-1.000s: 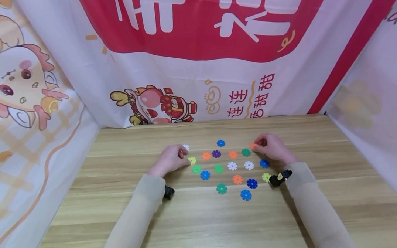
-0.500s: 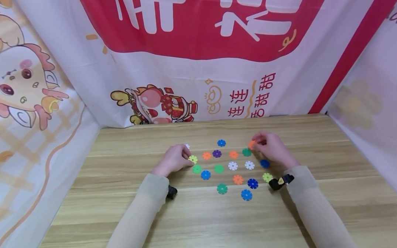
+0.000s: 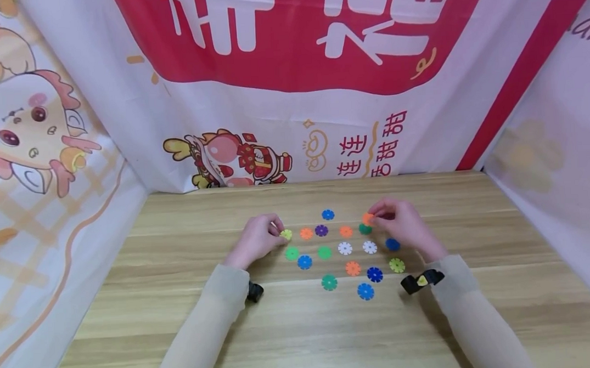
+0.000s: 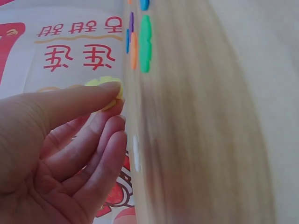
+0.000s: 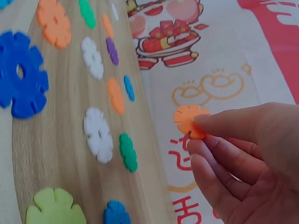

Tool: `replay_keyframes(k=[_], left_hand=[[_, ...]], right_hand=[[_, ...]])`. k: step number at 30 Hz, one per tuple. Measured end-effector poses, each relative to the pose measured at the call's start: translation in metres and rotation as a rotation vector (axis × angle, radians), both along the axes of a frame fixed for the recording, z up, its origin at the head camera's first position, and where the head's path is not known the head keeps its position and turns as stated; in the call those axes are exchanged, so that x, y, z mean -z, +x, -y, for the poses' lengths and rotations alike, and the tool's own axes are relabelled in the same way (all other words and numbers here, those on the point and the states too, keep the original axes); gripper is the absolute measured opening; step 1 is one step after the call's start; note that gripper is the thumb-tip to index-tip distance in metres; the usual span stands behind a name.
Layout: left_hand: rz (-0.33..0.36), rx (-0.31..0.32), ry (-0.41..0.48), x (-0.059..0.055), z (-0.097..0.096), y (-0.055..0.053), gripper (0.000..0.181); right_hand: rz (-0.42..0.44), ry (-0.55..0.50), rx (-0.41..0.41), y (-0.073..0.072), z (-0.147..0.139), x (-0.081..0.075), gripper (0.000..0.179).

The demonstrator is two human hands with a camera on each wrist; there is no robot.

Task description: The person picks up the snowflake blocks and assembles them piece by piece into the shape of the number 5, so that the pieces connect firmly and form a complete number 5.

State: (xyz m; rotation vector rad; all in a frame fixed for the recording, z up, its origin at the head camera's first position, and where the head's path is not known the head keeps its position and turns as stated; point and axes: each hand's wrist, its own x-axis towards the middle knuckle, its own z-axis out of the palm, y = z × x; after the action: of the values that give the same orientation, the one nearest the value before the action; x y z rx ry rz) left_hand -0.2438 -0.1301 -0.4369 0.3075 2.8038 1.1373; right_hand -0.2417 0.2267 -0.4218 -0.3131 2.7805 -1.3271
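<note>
Orange notched plastic disc [image 3: 368,220] shifted toward left edge of wooden table [image 3: 292,338]. Right hand [image 3: 404,226] pinches it, left hand [image 3: 255,239] pinches yellow notched plastic disc [image 3: 287,235]; thinness likely why.

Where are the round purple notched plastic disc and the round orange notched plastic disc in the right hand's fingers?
Round purple notched plastic disc [image 3: 322,230]: head view, centre of its face.
Held round orange notched plastic disc [image 5: 186,120]: right wrist view, uncovered part of its face.

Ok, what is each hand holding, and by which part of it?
The left hand pinches a yellow notched disc; the right hand pinches an orange notched disc; each by the side nearest that hand.
</note>
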Motion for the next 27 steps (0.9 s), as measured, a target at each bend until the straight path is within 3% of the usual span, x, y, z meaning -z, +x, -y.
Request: replay_keyframes(k=[7, 14, 22, 27], left_hand=[[-0.103, 0.018, 0.020, -0.004, -0.010, 0.009, 0.009], [-0.185, 0.048, 0.143, -0.009, -0.025, 0.020, 0.008], [-0.198, 0.047, 0.332, -0.010, -0.041, 0.028, 0.005], [-0.165, 0.052, 0.402, -0.009, -0.048, 0.031, 0.005]], right_hand=[[0.035, -0.072, -0.029, 0.008, 0.005, -0.007, 0.020], [0.111, -0.186, -0.050, 0.016, 0.016, -0.012, 0.029], [0.190, -0.306, -0.042, 0.023, 0.030, -0.011, 0.031], [0.196, -0.363, -0.051, 0.024, 0.037, -0.009, 0.033]])
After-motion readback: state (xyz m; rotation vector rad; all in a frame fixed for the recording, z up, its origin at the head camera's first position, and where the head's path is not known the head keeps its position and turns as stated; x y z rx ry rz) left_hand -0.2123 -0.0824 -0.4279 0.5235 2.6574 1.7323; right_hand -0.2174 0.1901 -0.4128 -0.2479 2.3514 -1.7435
